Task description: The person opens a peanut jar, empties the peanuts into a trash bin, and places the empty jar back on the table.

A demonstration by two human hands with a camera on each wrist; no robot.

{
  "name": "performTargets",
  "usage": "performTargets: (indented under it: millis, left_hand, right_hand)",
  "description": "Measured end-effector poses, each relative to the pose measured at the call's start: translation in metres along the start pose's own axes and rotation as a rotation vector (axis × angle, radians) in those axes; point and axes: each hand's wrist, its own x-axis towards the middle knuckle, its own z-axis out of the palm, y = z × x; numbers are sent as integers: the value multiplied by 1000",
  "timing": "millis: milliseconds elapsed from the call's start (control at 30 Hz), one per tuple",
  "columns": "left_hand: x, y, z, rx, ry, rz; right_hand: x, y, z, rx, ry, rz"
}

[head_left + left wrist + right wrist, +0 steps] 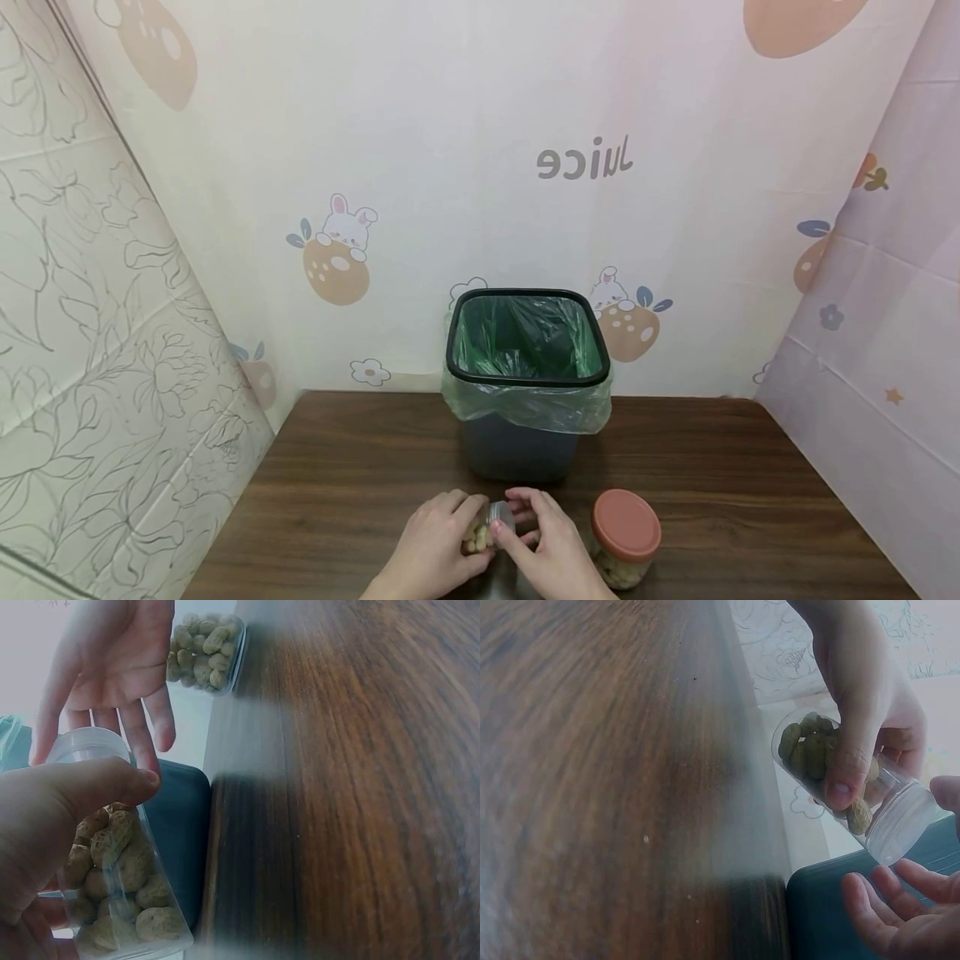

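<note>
My left hand [438, 542] grips a clear plastic jar [124, 900] of unshelled peanuts, thumb on one side and fingers round the other. The jar is tilted, its translucent lid [900, 829] on and facing my right hand. My right hand [551, 546] is at that lid with fingers spread and mostly straight, thumb on the near side. In the right wrist view its fingertips [881, 874] lie close to the lid's rim; whether they touch is hard to tell. Right of this hand stands a second peanut jar [622, 571] with a pink lid [627, 523].
A dark bin [517, 450] lined with a greenish plastic bag [525, 408] stands just beyond the hands on the brown wooden table [360, 467]. Behind the table hangs a patterned cloth [450, 167], with further cloths at both sides.
</note>
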Motion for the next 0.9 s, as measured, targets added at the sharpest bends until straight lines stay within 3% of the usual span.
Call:
performTargets:
  millis: [400,900]
  left_hand:
    - [0,0,-1,-19,-25,-11]
    - [0,1,-1,-28,-28,-12]
  right_hand:
    - [1,1,-3,-3,-7,-39]
    - [-2,2,-5,58,-17,-151]
